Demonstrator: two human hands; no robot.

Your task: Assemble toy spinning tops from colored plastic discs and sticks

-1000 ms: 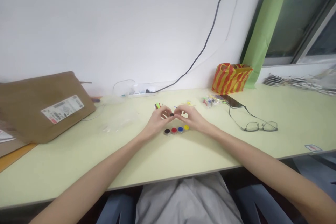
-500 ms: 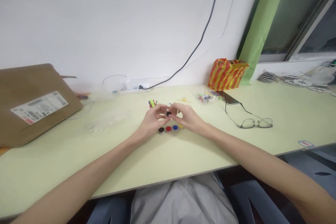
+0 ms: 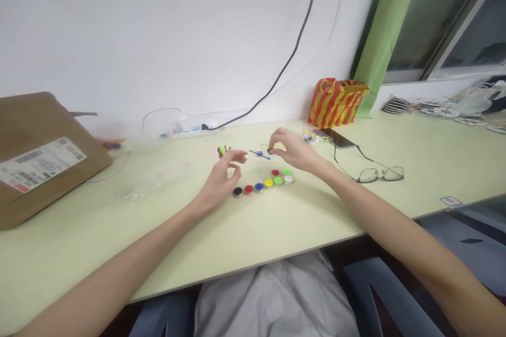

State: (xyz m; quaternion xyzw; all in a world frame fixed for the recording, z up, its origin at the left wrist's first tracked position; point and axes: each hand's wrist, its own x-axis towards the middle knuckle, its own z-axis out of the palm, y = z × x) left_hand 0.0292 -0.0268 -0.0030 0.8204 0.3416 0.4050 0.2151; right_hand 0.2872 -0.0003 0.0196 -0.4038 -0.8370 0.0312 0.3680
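Note:
Pinched in the fingertips of my right hand [image 3: 290, 148] is a small black round piece [image 3: 270, 151], held low over the table. My left hand [image 3: 222, 176] hovers with thumb and fingers apart and holds nothing. Between the hands lies a thin blue piece with pointed ends [image 3: 260, 154]. Nearer to me runs a line of small round pieces with coloured tops on clear bases: black [image 3: 237, 191], red [image 3: 249, 189], blue [image 3: 259, 187], yellow [image 3: 269, 183], green [image 3: 279, 180] and white [image 3: 288, 179]. Behind its right end stand another red one [image 3: 275, 172] and another green one [image 3: 286, 171].
Thin coloured parts [image 3: 222, 151] lie behind my left hand, and a bag of small parts [image 3: 315, 137] sits beyond my right. A phone [image 3: 338, 138], glasses [image 3: 381, 174] and a striped bag [image 3: 337, 102] are at right; a cardboard parcel [image 3: 47, 152] and power strip [image 3: 192, 131] at left.
My hands were together around the black round piece. Now they are apart, the right hand carrying that piece away to the right and back, the left hand having let go.

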